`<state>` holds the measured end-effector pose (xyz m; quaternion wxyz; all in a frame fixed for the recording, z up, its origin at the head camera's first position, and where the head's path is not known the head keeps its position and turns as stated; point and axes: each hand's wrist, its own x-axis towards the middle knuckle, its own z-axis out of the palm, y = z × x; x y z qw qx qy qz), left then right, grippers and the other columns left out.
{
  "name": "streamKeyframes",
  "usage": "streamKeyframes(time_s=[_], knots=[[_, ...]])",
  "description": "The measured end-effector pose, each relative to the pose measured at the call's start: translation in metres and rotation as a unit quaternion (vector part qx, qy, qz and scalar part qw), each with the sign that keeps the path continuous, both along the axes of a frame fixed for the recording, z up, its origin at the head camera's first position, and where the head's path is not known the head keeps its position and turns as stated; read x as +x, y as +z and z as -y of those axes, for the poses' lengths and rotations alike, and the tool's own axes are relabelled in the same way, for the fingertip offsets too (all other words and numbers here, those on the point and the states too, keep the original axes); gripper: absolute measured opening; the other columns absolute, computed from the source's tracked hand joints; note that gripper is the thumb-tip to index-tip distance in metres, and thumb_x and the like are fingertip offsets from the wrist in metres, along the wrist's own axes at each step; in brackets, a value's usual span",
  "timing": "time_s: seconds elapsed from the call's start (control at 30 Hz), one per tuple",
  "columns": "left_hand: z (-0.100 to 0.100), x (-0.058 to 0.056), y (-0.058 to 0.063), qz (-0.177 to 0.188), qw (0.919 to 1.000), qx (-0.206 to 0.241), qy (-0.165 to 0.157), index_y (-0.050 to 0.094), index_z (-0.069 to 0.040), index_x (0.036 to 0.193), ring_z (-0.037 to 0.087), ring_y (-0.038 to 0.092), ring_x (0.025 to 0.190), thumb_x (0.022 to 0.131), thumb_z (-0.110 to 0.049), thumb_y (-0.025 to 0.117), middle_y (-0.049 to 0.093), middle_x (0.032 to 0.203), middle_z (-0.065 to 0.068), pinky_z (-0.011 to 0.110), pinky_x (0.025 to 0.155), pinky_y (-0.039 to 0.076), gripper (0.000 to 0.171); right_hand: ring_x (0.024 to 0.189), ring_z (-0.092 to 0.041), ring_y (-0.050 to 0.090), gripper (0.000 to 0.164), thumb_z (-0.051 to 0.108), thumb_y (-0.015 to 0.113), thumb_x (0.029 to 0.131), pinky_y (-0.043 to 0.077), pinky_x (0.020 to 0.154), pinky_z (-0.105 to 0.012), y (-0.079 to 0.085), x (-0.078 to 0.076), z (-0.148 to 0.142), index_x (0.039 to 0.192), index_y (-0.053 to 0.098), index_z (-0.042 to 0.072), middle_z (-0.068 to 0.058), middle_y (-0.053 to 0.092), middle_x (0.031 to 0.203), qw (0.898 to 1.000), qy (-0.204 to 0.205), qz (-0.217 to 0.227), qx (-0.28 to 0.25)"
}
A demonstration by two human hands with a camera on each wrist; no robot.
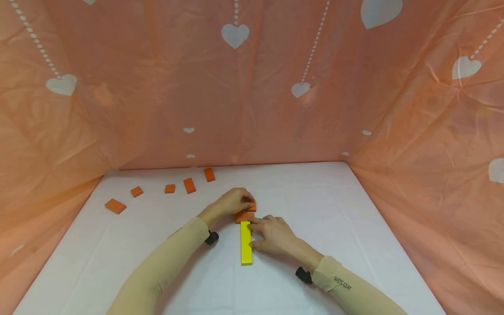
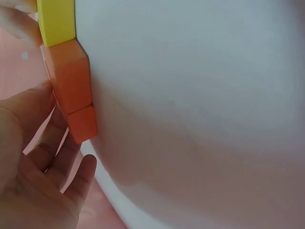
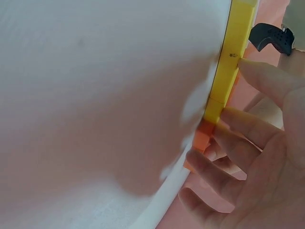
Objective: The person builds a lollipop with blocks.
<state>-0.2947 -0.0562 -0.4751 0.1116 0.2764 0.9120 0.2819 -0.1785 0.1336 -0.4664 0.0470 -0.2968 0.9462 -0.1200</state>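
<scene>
A long yellow block [image 1: 246, 249] lies lengthwise in the middle of the white table. At its far end sits an orange block [image 1: 240, 216], with a smaller orange block [image 1: 253, 207] just beyond. My left hand [image 1: 233, 202] pinches the smaller orange block between thumb and fingers. In the left wrist view, the orange blocks [image 2: 71, 76] touch each other and the yellow block [image 2: 57, 21]. From the right, my right hand [image 1: 275, 235] rests its extended fingertips against the yellow block's side and near the orange one. In the right wrist view, a seam crosses the yellow piece [image 3: 233, 52].
Several loose orange blocks lie at the back left of the table, among them a rectangular block [image 1: 115, 206], a small block [image 1: 169, 188] and another rectangular block [image 1: 209, 174]. A pinkish-orange curtain [image 1: 267, 122] with white hearts encloses the table's back and sides.
</scene>
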Motion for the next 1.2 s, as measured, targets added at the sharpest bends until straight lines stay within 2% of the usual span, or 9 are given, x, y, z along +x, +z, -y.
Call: streamKeyframes(time_s=[0.3,0.63,0.93,1.2], knots=[[0.004,0.003,-0.001,0.001,0.9999,0.004,-0.009,0.078,-0.011,0.114,0.016,0.06,0.092,0.1,-0.018,0.071,0.07,0.104,-0.001,0.035,0.092,0.055,0.017,0.126,-0.032,0.059,0.052,0.039,0.076,0.093,0.049,0.1,-0.053,0.0,0.001,0.0,0.138,0.069,0.016,-0.001,0.058,0.152,1.0,-0.004,0.008,0.003],[0.007,0.005,-0.002,0.013,0.9999,0.006,-0.008,0.078,-0.01,0.115,0.018,0.062,0.097,0.1,-0.018,0.071,0.072,0.106,0.0,0.039,0.098,0.055,0.018,0.123,-0.032,0.06,0.05,0.038,0.078,0.092,0.051,0.096,-0.052,0.0,0.001,0.0,0.135,0.071,0.016,-0.001,0.059,0.15,1.0,0.003,-0.003,0.003],[0.01,0.005,0.0,-0.005,0.9998,0.009,-0.019,0.078,-0.01,0.112,0.015,0.061,0.092,0.1,-0.017,0.072,0.071,0.103,-0.001,0.036,0.092,0.055,0.016,0.124,-0.033,0.059,0.05,0.039,0.078,0.092,0.05,0.096,-0.053,-0.001,0.0,-0.001,0.136,0.071,0.016,-0.002,0.059,0.15,1.0,0.003,-0.001,0.0],[0.011,0.007,0.002,-0.003,0.9998,0.009,-0.02,0.079,-0.009,0.113,0.015,0.06,0.092,0.1,-0.016,0.072,0.072,0.103,0.0,0.035,0.092,0.054,0.017,0.124,-0.033,0.06,0.05,0.04,0.077,0.092,0.05,0.096,-0.053,-0.001,-0.001,-0.001,0.136,0.07,0.016,-0.002,0.058,0.151,1.0,0.005,-0.003,-0.001]])
